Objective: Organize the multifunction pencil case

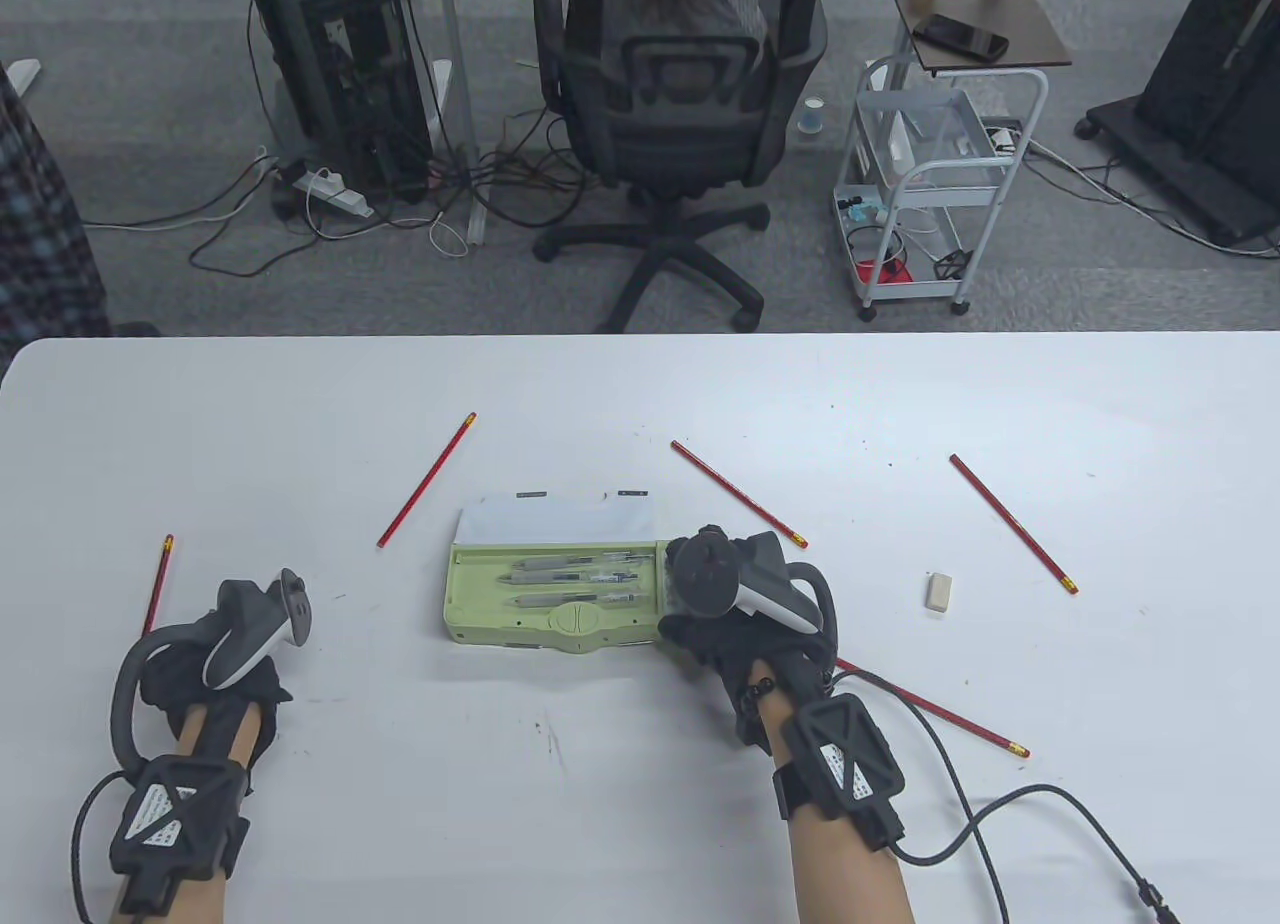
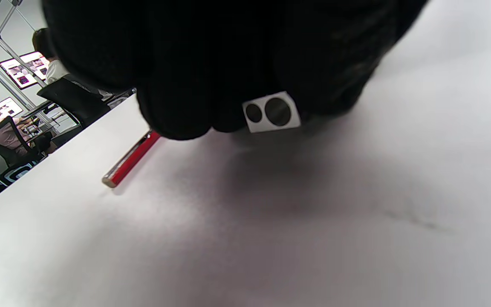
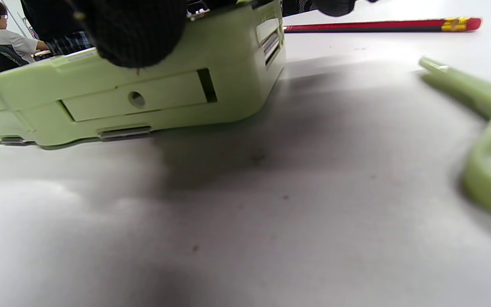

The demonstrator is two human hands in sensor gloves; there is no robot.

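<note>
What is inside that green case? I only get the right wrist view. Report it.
Observer: The pencil case lies open, with three pens in its tray.
Operator: Count the loose pencils.
Observer: Five red pencils lie scattered on the table around the case.
Operator: Report the left hand.
Observer: The left hand sits far left over the end of one pencil. Whether its fingers pinch it is hidden.
</note>
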